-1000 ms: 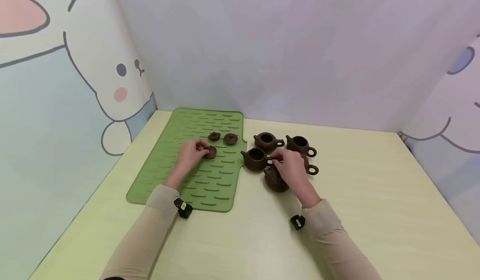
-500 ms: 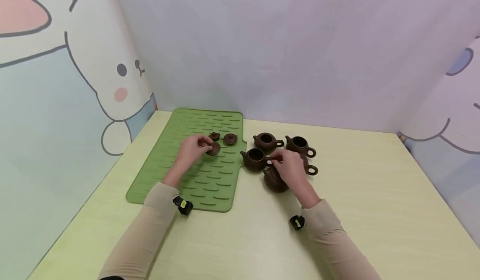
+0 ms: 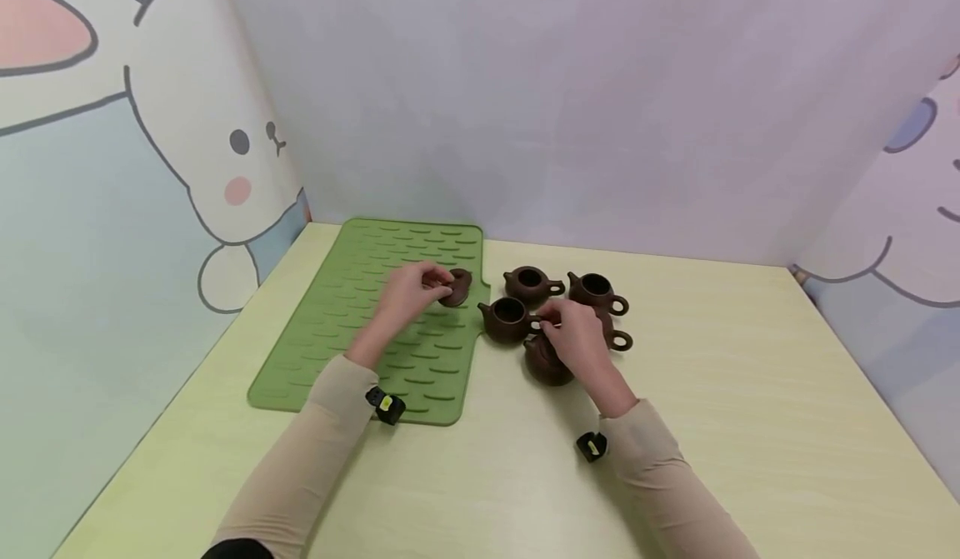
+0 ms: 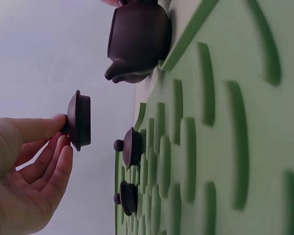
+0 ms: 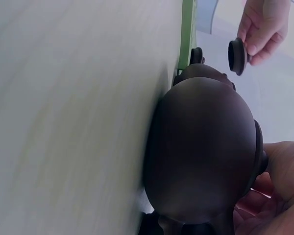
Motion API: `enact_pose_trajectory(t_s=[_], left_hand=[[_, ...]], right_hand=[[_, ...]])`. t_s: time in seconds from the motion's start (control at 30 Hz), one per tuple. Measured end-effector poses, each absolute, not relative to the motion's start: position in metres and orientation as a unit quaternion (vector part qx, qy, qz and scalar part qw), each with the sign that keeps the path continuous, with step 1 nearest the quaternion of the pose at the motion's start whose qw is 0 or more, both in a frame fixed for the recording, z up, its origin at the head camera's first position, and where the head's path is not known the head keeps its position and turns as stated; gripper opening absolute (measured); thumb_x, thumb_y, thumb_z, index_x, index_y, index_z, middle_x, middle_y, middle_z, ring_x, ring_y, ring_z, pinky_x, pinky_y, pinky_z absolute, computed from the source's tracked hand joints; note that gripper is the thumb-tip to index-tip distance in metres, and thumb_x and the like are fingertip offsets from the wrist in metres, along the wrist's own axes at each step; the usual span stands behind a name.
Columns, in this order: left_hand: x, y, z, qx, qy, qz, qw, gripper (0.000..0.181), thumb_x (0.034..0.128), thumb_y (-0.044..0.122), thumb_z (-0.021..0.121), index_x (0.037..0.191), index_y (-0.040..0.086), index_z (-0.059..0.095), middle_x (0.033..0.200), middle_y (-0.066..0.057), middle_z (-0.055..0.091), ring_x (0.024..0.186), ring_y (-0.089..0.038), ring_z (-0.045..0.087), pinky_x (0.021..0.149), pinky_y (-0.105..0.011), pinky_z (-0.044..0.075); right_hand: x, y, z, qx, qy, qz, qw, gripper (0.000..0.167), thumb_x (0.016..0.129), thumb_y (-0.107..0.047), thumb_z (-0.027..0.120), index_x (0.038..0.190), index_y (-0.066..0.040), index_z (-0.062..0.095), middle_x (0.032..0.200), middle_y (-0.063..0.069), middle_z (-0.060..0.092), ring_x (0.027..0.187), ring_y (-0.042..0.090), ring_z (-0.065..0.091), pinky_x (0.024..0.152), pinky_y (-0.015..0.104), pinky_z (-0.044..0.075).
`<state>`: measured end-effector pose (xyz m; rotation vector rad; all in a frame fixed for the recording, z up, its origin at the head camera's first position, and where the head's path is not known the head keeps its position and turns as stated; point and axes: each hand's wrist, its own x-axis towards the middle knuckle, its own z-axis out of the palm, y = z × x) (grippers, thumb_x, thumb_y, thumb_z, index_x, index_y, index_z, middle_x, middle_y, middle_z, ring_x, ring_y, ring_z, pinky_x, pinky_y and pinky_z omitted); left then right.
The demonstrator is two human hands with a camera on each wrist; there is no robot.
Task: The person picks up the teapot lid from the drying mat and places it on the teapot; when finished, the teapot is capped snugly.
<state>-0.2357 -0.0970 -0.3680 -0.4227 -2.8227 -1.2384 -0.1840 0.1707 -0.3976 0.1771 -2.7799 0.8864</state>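
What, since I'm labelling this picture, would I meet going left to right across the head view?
Rabbit drawing on the wall, left hand, held lid, open teapot nearest the green mat, right hand, cut-off cartoon figure on the opposite wall.

Teapots (image 3: 504, 331): uniform dark brown, unpatterned. Lids (image 4: 81, 120): same dark brown, reading slightly purplish in the left wrist view. Mat (image 3: 322, 334): solid green, patterned with rows of short curved dashes. Counter (image 3: 735, 367): pale yellow, faint wood grain. Sleeves (image 3: 300, 442): plain beige. Wrist cameras (image 3: 390, 410): black, each with a yellow mark. Back wall (image 3: 540, 117): plain pale lilac-grey. Left wall (image 3: 82, 251): pale blue, bearing a white cartoon rabbit (image 3: 187, 92) outlined in grey; inner ear (image 3: 37, 26) and cheek (image 3: 237, 191) pink, eye (image 3: 239, 142) grey. Cartoon figure at right (image 3: 907, 201): white, grey outlines, blue patch (image 3: 912, 126).
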Motion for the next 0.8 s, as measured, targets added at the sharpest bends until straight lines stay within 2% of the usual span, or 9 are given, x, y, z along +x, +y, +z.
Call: enact_pose_trajectory(t_s=[0.8], left_hand=[[-0.240, -0.034, -0.365, -0.203, -0.887, -0.415, -0.002, 0.014, 0.0905, 0.011, 0.073, 0.104, 0.006, 0.073, 0.104, -0.010, 0.074, 0.094, -0.022, 0.070, 0.081, -0.031, 0.059]], right_hand=[[-0.184, 0.170, -0.396, 0.056, -0.947, 0.300, 0.101, 0.008, 0.089, -0.007, 0.072, 0.095, -0.011, 0.075, 0.092, 0.006, 0.077, 0.089, 0.023, 0.072, 0.081, 0.048, 0.055]])
